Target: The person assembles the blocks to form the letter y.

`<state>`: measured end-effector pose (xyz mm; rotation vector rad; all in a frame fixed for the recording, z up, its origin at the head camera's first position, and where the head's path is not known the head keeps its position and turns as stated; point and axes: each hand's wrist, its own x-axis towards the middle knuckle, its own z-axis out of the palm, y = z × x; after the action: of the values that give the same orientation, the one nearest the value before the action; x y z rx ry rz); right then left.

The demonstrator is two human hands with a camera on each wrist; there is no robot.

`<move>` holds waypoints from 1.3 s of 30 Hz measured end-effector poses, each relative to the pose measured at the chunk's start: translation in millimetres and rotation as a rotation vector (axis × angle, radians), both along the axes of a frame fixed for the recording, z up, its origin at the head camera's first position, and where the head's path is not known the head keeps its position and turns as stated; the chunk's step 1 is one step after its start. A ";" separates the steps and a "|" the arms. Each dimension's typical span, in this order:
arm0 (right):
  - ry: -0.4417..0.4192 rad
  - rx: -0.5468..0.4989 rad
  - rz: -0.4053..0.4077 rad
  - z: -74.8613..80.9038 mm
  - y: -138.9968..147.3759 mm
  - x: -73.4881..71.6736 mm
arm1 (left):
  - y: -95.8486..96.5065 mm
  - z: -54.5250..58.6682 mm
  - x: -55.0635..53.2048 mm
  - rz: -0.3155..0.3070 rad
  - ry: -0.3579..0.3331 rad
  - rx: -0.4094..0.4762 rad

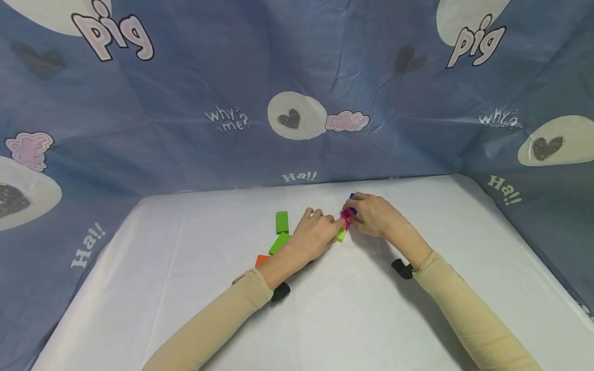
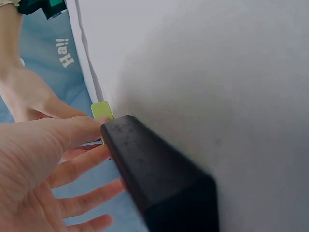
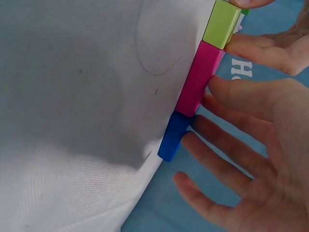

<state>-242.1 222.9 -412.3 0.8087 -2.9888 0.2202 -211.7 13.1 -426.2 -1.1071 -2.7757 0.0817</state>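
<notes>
A yellow-green block (image 3: 222, 24), a pink block (image 3: 200, 77) and a blue block (image 3: 174, 135) line up end to end on the white table. My left hand (image 1: 315, 234) pinches the yellow-green block between thumb and forefinger, its other fingers spread, as the left wrist view shows. From the far right side my right hand (image 1: 371, 214) holds the pink block, thumb on one side and forefinger reaching round behind. Its middle fingers touch the blue block. In the head view the fingers cover much of these blocks.
Left of my left hand, two green blocks (image 1: 282, 222) lie near each other, with an orange block (image 1: 262, 260) partly under my forearm. Black wrist gear (image 1: 402, 269) hangs below each wrist. A blue printed cloth (image 1: 232, 149) rises behind the white table (image 1: 185, 247).
</notes>
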 end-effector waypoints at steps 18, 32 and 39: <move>-0.037 -0.003 -0.015 3.2 2.2 0.3 | 4.0 -0.2 0.7 -0.004 0.020 -0.017; -0.028 -0.009 0.014 2.9 4.1 -1.4 | 3.1 -2.1 2.2 0.000 0.027 -0.005; -0.039 -0.003 0.005 3.9 4.0 -1.9 | 3.9 -1.4 2.4 -0.006 0.040 -0.029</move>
<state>-244.1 226.9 -408.4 0.8213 -3.0225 0.2431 -209.3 17.0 -427.6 -1.1083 -2.7445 0.1419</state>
